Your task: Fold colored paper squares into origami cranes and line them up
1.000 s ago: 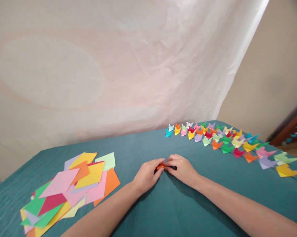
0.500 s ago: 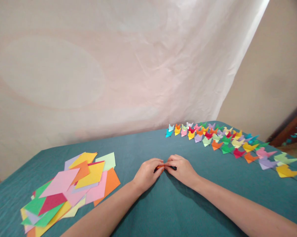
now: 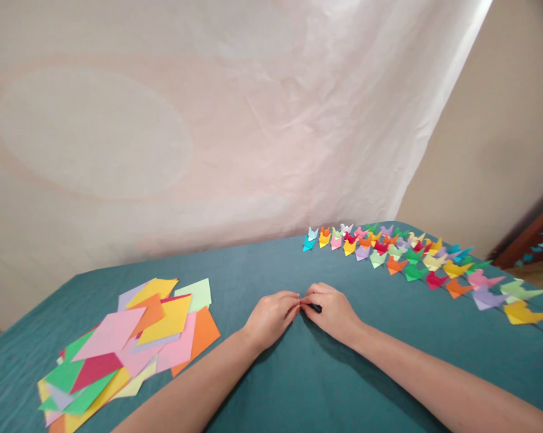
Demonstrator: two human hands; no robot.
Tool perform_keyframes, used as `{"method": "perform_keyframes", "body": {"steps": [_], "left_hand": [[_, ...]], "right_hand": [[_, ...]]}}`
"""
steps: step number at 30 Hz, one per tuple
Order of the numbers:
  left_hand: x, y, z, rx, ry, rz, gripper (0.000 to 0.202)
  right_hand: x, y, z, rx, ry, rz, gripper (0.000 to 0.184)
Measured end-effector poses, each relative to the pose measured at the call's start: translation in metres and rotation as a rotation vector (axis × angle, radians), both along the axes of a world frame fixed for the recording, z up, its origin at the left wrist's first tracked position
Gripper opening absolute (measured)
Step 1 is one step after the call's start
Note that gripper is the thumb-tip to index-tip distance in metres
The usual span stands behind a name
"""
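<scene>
Over the middle of the table my left hand [image 3: 273,317] and my right hand [image 3: 331,308] meet at the fingertips. Both are closed in a pinch on a small piece of folded orange paper [image 3: 297,311]. Fingers cover nearly all of it, so its shape is hidden. To the right stand rows of small folded paper birds in many colours, among them a yellow bird [image 3: 526,313] nearest the edge, a lilac bird [image 3: 488,298] and an orange bird [image 3: 457,288]. Left of my hands lies a loose pile of coloured paper squares, with a pink square [image 3: 109,334] on top.
A dark teal cloth [image 3: 271,391] covers the table. Behind it hangs a pale, creased sheet [image 3: 235,120]. At the far right edge a brown wooden piece [image 3: 530,237] shows beyond the table, with small blue shapes near it.
My left fingers have closed further over the orange paper, so less of it shows. Both hands otherwise stay in place; the birds and the pile have not moved.
</scene>
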State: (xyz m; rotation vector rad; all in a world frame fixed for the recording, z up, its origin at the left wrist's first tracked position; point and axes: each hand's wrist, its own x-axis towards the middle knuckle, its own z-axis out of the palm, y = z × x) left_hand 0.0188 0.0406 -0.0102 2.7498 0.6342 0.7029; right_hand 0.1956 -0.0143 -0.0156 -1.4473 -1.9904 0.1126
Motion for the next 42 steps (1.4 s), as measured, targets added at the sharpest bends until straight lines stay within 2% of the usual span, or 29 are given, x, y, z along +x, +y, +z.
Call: {"method": "perform_keyframes", "body": {"steps": [18, 42], "left_hand": [[0.0009, 0.0006, 0.0001, 0.072, -0.004, 0.014, 0.023], [0.0002, 0.0002, 0.0015, -0.100, -0.102, 0.030, 0.012]], "right_hand": [[-0.0002, -0.0005, -0.0013, -0.010, 0.015, -0.019, 0.012], [-0.0021, -0.0008, 0.0004, 0.041, -0.011, -0.018, 0.012]]}}
